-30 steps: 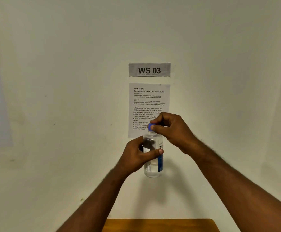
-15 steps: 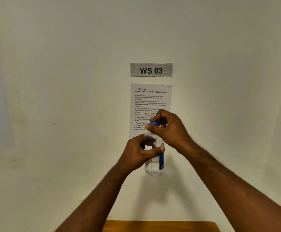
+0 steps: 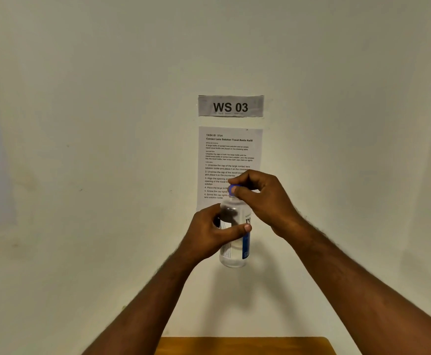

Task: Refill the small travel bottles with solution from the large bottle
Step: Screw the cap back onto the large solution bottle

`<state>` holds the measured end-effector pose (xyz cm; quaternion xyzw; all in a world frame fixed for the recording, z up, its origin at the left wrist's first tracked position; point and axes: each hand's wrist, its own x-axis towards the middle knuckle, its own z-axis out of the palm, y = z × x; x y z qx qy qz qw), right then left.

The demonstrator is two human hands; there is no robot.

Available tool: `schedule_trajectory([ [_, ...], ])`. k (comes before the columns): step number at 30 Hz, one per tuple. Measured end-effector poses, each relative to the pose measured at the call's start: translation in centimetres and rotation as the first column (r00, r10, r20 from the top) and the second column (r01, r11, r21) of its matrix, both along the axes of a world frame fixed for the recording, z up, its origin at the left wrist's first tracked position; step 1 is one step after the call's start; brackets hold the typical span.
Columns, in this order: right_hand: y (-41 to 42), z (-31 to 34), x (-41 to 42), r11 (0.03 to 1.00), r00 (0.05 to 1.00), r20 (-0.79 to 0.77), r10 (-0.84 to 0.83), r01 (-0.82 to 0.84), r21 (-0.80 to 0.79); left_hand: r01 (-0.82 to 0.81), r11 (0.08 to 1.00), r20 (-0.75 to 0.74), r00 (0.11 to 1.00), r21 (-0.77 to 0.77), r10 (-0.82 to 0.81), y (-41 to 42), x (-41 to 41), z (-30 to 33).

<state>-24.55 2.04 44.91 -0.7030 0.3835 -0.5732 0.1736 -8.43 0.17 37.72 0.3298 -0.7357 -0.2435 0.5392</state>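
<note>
Table (image 3: 245,345): a strip of brown wooden top at the near edge, nothing visible on it in this view. No small travel bottles can be seen anywhere.

Forearms: both reach up and forward from the near corners, meeting in mid-air in front of the wall.

Left hand (image 3: 209,233): wrapped around the body of the large bottle (image 3: 234,242), thumb laid across the front of the label. It holds the bottle upright and clear of the table, likely to brace it against twisting.

Large bottle: clear plastic, blue-and-white label, clear solution visible in the lower part. Held aloft between the two hands.

Right hand (image 3: 263,198): fingertips pinched around the blue cap (image 3: 232,190) from above and the right. The grip suits turning the cap; whether it is loosening or tightening cannot be told. The cap sits on the neck, so pouring looks not yet begun.

Instruction sheet (image 3: 231,162): printed paper on the wall behind the hands, its lower lines hidden by the right hand and the bottle.

Sign (image 3: 231,106): grey strip reading "WS 03", just above the sheet.

Wall (image 3: 81,124): plain, off-white, faintly marked. Nothing obstructs the hands.
</note>
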Motion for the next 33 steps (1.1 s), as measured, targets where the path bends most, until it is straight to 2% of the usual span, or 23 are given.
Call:
schedule_trajectory([
  [5,0.0,-0.4,0.5,0.991,0.992,-0.018,-0.126,0.126,-0.036,-0.003,1.000,0.013,1.000,0.005,0.003,-0.1,-0.2,-0.1],
  [9,0.2,-0.2,0.1,0.999,0.999,-0.005,-0.032,0.032,-0.001,-0.004,1.000,-0.013,1.000,-0.009,0.004,-0.1,-0.1,-0.2],
  [16,0.1,-0.8,0.8,0.988,0.985,-0.069,-0.157,0.157,-0.016,-0.042,0.999,0.051,0.998,0.005,0.042,-0.5,-0.2,-0.9],
  [26,0.2,-1.4,1.2,0.984,0.980,-0.098,-0.175,0.176,0.001,-0.064,0.997,0.073,0.995,0.031,0.061,-1.0,-0.1,-1.9],
  [33,0.2,-3.2,1.2,0.992,0.989,-0.082,-0.127,0.127,0.006,-0.054,0.998,0.075,0.996,0.030,0.051,-0.8,0.3,-2.8],
])
